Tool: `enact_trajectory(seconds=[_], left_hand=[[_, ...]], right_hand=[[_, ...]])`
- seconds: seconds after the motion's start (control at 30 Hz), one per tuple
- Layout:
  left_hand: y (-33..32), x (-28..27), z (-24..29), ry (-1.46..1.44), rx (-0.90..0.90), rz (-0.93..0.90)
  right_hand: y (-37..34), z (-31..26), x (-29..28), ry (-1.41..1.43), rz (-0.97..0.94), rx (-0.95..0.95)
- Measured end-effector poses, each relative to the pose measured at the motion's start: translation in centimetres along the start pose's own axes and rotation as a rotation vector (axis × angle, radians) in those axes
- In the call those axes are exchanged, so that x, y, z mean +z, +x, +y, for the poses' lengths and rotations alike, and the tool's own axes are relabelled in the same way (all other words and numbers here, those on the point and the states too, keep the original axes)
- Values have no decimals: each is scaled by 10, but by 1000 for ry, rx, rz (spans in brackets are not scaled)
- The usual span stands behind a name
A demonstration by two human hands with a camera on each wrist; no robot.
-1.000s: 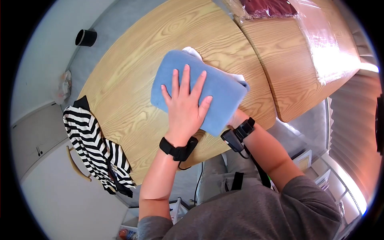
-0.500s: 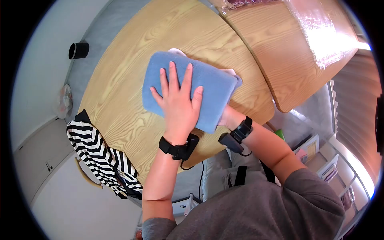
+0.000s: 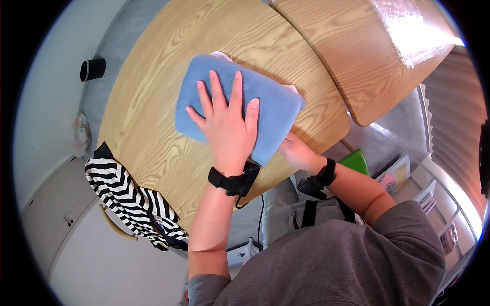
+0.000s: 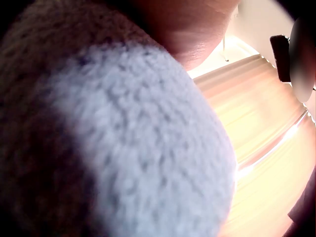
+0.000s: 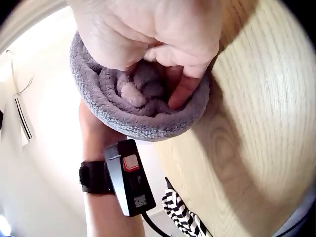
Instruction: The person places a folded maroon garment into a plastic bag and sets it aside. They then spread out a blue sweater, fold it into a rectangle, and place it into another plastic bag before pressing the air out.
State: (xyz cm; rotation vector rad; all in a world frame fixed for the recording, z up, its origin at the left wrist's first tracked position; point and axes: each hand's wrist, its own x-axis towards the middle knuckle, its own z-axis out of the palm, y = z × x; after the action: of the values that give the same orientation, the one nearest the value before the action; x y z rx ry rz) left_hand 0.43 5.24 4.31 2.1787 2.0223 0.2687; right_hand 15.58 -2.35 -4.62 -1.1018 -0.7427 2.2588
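Note:
A blue fluffy towel (image 3: 275, 109), rolled into a thick bundle, lies on the wooden table. My left hand (image 3: 227, 130) rests on top of it with straight, spread fingers. At the bundle's near right end is my right hand (image 3: 293, 148), its fingers largely hidden by the towel in the head view. In the right wrist view, the right hand (image 5: 158, 29) has its fingers curled into the coiled layers of the open end. A pale piece of cloth (image 3: 222, 55) peeks out from the far edge. Plush towel (image 4: 148, 133) fills much of the left wrist view, close to the lens.
The wooden table (image 3: 153, 76) has a curved left edge, and a second table (image 3: 326, 30) meets it at the right, bearing clear plastic (image 3: 403, 30). A black-and-white striped garment (image 3: 117, 178) hangs at the left edge. A black bin (image 3: 93, 70) stands on the floor.
The head view has shifted, so the tables sit differently in it. My left hand stays spread on the towel. My right wrist has moved outward and shows more of the hand at the towel's end.

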Motion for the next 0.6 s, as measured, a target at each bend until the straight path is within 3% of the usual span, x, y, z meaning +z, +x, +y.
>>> enact_trajectory(seconds=[0.1, 0.17, 0.3, 0.37, 0.4, 0.47, 0.5, 0.57, 0.6], left_hand=[[1, 8, 3, 23, -21, 45], [2, 9, 4, 30, -28, 47], [0, 8, 10, 61, -26, 21], [1, 9, 13, 102, -25, 11], [0, 9, 12, 102, -22, 13], [0, 4, 8, 23, 15, 47], [-1, -1, 6, 20, 23, 45], [3, -24, 9, -132, 272, -98], [8, -30, 13, -135, 279, -107]], right_hand=[[-3, -6, 5, 217, 23, -56], [-4, -16, 9, -126, 21, -159], [16, 11, 5, -284, 97, -250], [30, 34, 2, -406, 212, -480], [30, 38, 0, -405, 215, -483], [25, 32, 2, -804, 291, -545], [24, 29, 1, -803, 299, -545], [20, 22, 5, -809, 291, -518], [18, 21, 7, -803, 300, -512]])
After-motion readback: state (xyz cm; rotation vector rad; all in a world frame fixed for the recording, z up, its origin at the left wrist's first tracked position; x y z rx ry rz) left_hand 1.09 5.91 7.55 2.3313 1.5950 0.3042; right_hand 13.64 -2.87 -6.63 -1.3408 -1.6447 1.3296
